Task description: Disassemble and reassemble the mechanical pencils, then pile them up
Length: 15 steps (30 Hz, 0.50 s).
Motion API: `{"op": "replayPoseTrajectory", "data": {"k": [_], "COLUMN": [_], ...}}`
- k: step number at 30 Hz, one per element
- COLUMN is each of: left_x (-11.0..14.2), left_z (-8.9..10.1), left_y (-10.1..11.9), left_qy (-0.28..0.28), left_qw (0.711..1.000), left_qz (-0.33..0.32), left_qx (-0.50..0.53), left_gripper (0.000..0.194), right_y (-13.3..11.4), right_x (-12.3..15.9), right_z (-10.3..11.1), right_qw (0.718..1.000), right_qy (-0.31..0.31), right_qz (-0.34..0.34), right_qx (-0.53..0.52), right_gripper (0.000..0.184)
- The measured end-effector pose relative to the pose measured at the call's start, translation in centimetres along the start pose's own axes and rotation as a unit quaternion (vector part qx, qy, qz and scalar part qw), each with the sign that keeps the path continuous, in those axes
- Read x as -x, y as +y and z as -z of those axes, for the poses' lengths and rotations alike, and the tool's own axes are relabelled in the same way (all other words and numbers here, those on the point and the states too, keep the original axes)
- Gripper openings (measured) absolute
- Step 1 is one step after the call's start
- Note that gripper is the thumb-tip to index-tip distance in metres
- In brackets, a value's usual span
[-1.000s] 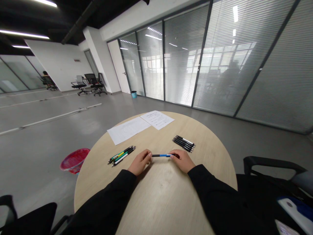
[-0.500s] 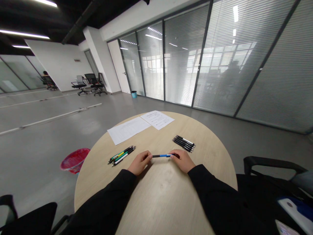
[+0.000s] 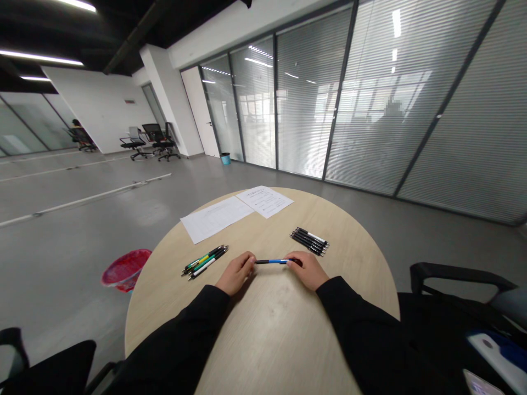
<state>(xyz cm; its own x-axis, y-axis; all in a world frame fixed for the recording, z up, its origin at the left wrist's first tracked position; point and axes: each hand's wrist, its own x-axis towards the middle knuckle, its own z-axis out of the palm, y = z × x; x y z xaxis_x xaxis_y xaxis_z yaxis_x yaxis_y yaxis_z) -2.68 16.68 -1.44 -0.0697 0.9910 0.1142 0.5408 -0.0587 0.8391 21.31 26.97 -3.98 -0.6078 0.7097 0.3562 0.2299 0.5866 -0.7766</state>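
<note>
A blue and black pen (image 3: 272, 261) lies level between my two hands, just above or on the round wooden table (image 3: 280, 329); I cannot tell which. My left hand (image 3: 237, 272) pinches its dark end. At the other end, my right hand (image 3: 307, 269) has thumb and fingers closed on the pen. Left of my left hand lies a loose group of pens (image 3: 205, 262) with green, yellow, white and black barrels. Beyond my right hand, several mostly black pens (image 3: 309, 241), one with a white barrel, lie side by side in a row.
Two printed paper sheets (image 3: 218, 218) lie near the table's far edge. A red-lined basket (image 3: 125, 269) stands on the floor at the left. A black chair (image 3: 457, 277) with a phone-like white object (image 3: 496, 351) on it is at the right. Blind-covered glass walls stand beyond.
Almost nothing differs. My left hand and its end of the pen have shifted very slightly; my right hand keeps its place.
</note>
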Motion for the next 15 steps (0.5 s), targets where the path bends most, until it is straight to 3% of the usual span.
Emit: {"op": "replayPoseTrajectory", "data": {"k": [5, 15], "left_x": [-0.04, 0.06], "left_z": [0.05, 0.29], "left_y": [0.69, 0.53], "left_qy": [0.0, -0.009], "left_qw": [0.998, 0.999], "left_qz": [0.007, -0.025], "left_qx": [-0.064, -0.042], "left_gripper": [0.048, 0.031], "right_y": [-0.35, 0.29], "right_x": [0.01, 0.07], "right_z": [0.17, -0.07], "right_qw": [1.0, 1.0], "right_qy": [0.003, 0.002], "right_qz": [0.002, 0.001], "right_qx": [-0.005, -0.003], "right_gripper": [0.017, 0.017]}}
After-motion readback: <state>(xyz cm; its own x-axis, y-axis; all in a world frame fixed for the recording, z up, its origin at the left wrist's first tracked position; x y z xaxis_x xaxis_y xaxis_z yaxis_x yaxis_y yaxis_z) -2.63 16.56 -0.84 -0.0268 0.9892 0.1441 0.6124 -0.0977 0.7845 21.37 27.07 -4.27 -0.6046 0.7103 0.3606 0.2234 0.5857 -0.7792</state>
